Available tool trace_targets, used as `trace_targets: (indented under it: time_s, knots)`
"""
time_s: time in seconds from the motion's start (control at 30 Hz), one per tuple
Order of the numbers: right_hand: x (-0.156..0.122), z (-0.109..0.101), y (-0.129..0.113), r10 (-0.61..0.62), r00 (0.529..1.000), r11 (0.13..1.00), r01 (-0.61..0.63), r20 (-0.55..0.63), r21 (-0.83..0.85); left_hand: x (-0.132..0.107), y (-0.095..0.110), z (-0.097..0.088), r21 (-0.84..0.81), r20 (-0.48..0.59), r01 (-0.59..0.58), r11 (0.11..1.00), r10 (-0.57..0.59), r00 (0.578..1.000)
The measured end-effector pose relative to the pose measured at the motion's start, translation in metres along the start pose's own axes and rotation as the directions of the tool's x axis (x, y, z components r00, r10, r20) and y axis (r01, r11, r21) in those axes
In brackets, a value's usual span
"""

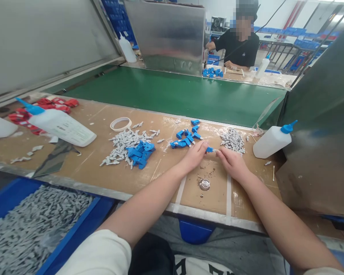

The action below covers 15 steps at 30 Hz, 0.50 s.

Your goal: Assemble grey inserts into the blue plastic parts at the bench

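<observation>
Between my two hands is a small blue plastic part (209,149). My left hand (195,154) is closed on its left end. The fingers of my right hand (231,162) pinch a small pale piece (215,151) at the blue part's right end; I cannot tell whether the two are joined. Just beyond my left hand lie several loose blue parts (183,143). A heap of small grey pieces (232,140) is behind my right hand. Below the hands, a small round metal dish (204,184) sits on the brown work surface (166,181).
To the left are a grey pile (123,143), a blue pile (140,153), a tape roll (120,124), a lying bottle (64,126) and red parts (55,105). Another bottle (271,141) stands right. A green belt (160,91) runs behind; a co-worker (240,47) sits across. A blue bin (86,214) is lower left.
</observation>
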State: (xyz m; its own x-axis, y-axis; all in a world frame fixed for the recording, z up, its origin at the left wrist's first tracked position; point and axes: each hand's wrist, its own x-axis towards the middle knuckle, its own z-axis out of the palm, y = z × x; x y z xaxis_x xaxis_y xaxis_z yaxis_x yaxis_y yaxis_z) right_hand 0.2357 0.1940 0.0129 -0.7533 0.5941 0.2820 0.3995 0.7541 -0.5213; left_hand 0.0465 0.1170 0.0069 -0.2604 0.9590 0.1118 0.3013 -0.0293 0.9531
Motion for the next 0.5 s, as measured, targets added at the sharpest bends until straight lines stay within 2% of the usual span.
trace_targets:
  time_s: [0.13, 0.23, 0.37, 0.5]
  knots:
    - [0.001, 0.008, -0.002, 0.056, 0.994, 0.996, -0.062, 0.099, 0.057, -0.002, -0.003, 0.002, 0.187, -0.021, -0.022, 0.982, 0.026, 0.999]
    - [0.001, 0.019, -0.004, 0.077, 0.990, 0.985, -0.094, 0.122, 0.144, -0.004, -0.004, 0.005, 0.262, -0.051, -0.020, 0.965, 0.035, 0.998]
    - [0.002, 0.034, -0.008, 0.141, 0.990, 0.967, -0.141, 0.016, 0.212, -0.005, -0.004, 0.011, 0.343, -0.113, 0.002, 0.939, 0.039, 0.993]
    - [0.003, 0.043, -0.008, 0.169, 0.984, 0.962, -0.152, -0.057, 0.225, -0.005, -0.004, 0.015, 0.363, -0.130, 0.011, 0.932, 0.039, 0.991]
